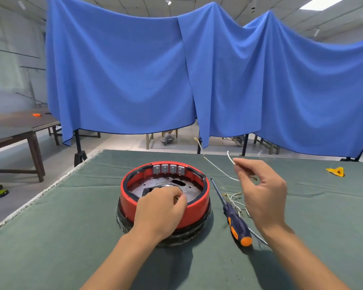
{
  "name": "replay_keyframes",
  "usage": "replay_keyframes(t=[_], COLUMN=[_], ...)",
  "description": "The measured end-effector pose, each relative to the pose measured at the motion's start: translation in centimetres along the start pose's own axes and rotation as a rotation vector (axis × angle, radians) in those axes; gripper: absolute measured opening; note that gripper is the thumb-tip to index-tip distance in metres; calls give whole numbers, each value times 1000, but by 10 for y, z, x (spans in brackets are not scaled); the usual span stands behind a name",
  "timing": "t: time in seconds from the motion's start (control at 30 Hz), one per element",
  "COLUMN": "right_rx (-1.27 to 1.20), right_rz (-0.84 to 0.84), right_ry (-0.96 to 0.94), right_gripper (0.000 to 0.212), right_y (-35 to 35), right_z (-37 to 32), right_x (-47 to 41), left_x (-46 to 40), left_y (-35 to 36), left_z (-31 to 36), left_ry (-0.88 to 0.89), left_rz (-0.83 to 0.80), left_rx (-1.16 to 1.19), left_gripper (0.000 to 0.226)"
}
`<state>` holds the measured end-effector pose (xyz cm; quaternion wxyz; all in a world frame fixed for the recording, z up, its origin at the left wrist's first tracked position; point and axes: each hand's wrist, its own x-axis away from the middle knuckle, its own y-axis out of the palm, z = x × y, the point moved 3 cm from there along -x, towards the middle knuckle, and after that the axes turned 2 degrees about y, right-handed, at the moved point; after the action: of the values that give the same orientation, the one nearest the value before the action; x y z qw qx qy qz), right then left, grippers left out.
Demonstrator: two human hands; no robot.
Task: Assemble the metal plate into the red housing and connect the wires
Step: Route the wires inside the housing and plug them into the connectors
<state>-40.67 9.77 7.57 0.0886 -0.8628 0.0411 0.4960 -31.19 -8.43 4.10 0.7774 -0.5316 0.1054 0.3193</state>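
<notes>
The round red housing stands on the green table mat, on a black base. A metal plate lies inside it, with a row of grey terminals at its far wall. My left hand reaches over the near rim, fingers curled and pinching something small above the plate; what it is stays hidden. My right hand is raised to the right of the housing and pinches a white wire that arcs up and away. More loose wires with brass ends lie under that hand.
A screwdriver with a blue and orange handle lies just right of the housing. A yellow scrap sits far right on the mat. Blue cloth hangs behind the table. Another table stands at left.
</notes>
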Motion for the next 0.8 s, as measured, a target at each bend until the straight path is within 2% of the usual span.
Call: replay_keyframes(t=[0.1,0.23,0.37,0.53,0.8], right_rx=[-11,-30,42,95,-24], right_rz=[-60,-13,34,-66,-202], right_ry=[-9,1,-91,-166,-140], right_gripper=[20,24,11,10,12], right_y=[12,14,14,26,36], right_z=[-5,-5,-6,-9,-8], right_x=[11,12,13,26,37], left_x=[-1,-2,-3,-6,-7], left_y=[-2,-4,-7,-13,-17], left_z=[0,1,2,3,12], left_ry=[-22,-25,-42,-147,-176], left_rz=[-23,-31,-40,-51,-124], left_rx=[51,88,148,495,806], left_gripper=[22,21,20,27,26])
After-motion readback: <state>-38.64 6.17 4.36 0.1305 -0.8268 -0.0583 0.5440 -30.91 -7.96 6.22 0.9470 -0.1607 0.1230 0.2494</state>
